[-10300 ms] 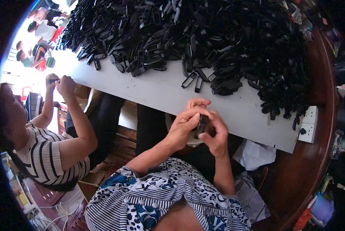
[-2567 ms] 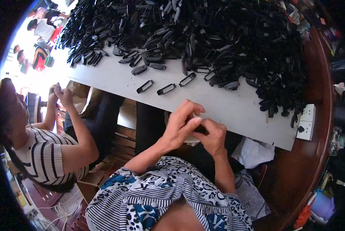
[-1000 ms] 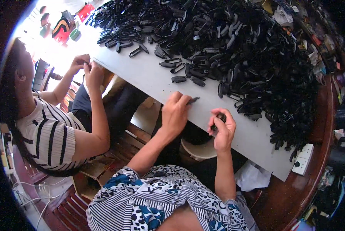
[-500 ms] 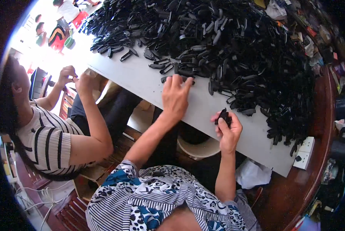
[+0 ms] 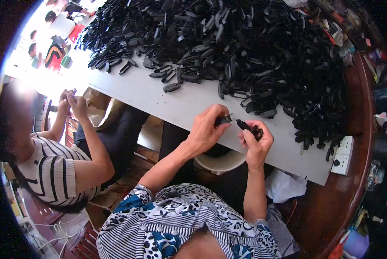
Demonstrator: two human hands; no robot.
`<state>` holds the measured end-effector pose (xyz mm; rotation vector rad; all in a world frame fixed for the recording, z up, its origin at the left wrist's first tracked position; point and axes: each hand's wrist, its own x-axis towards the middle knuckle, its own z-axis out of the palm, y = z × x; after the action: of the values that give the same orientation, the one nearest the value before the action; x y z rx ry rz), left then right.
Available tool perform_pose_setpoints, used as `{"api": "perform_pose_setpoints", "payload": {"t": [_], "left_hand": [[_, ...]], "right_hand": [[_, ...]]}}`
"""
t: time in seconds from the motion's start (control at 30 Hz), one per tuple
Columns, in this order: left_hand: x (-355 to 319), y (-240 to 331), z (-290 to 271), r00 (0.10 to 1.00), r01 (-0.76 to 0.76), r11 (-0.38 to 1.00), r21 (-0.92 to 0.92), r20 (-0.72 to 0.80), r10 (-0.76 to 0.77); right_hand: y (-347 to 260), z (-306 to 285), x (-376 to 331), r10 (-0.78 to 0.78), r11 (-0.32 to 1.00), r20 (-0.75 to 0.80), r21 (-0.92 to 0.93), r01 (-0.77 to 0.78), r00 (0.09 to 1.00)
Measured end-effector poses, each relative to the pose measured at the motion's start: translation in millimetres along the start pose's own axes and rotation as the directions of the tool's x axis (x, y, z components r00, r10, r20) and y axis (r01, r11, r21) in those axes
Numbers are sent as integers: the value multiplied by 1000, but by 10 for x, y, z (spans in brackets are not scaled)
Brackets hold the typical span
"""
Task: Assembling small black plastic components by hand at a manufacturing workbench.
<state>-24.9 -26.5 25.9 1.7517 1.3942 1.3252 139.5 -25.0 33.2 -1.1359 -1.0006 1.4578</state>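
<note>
My left hand (image 5: 207, 128) pinches a small black plastic part (image 5: 224, 119) between thumb and fingers, just above the table's near edge. Close by on its right, my right hand (image 5: 257, 146) is closed round black plastic pieces (image 5: 256, 131), one of which points toward the left hand. A narrow gap separates what the two hands hold. Beyond them a large heap of black plastic parts (image 5: 245, 52) covers much of the white table (image 5: 146, 97). One loose part (image 5: 172, 87) lies at the heap's near edge.
Below my hands stands a cream bucket (image 5: 221, 165) with a dark inside. At my left sits a co-worker in a striped top (image 5: 55, 168), hands raised. A white socket strip (image 5: 343, 155) is at the table's right end, near a white plastic bag (image 5: 284, 185).
My left hand has come back from the heap's edge toward my right hand, now with a black part in its fingers. The right hand still holds black pieces. The view has shifted slightly.
</note>
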Motion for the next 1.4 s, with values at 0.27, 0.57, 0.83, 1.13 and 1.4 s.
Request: {"api": "perform_pose_setpoints", "payload": {"t": [0.27,0.57,0.83,1.13,1.4], "left_hand": [[-160,-30,276,894,422,433,-796,288,-342],[-177,124,247,888,458,463,-758,365,-281],[-251,84,254,868,489,460,-741,358,-344],[-234,95,206,856,510,489,-707,364,-367],[-269,106,213,857,515,609,-603,339,-389]], "right_hand": [[-76,-109,-24,-244,841,137,-463,280,960],[-145,22,-52,-595,532,135,-673,514,792],[-117,25,-28,-623,264,389,-712,650,679],[-104,1,-55,-574,206,451,-728,653,684],[-108,3,-30,-468,236,544,-683,692,697]]}}
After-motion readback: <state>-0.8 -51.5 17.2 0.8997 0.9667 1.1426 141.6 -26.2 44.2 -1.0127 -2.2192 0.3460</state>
